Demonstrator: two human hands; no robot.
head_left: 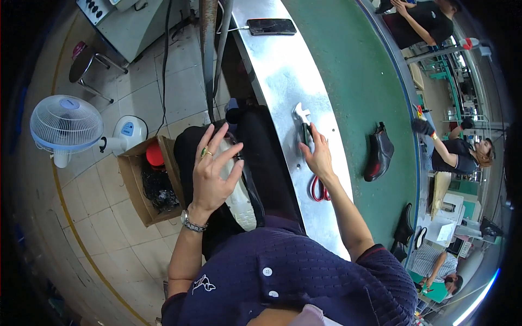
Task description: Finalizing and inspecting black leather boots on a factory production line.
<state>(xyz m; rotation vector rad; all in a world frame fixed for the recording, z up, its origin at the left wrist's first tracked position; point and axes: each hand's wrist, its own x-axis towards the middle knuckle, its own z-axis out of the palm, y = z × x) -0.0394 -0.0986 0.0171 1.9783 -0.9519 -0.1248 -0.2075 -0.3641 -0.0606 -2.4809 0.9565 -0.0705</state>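
Observation:
My left hand (209, 179) hovers over a shoe on my lap, fingers spread and holding nothing. The shoe's pale sole (240, 211) faces up, partly hidden by that hand. On the metal bench lies a hand tool (302, 112) with a silver, jaw-like head and dark green handle; its exact kind is unclear. My right hand (318, 155) is at the handle, thumb on one side and fingers on the other, closed loosely around it. Just nearer to me are red-handled scissors (318, 190), their blades not visible.
A phone (272, 26) with a cable lies at the bench's far end. A black shoe (379, 152) stands on the green surface (353, 70) to the right. To the left are a cardboard box (133, 185) and a fan (66, 124). Other people work beyond the green surface.

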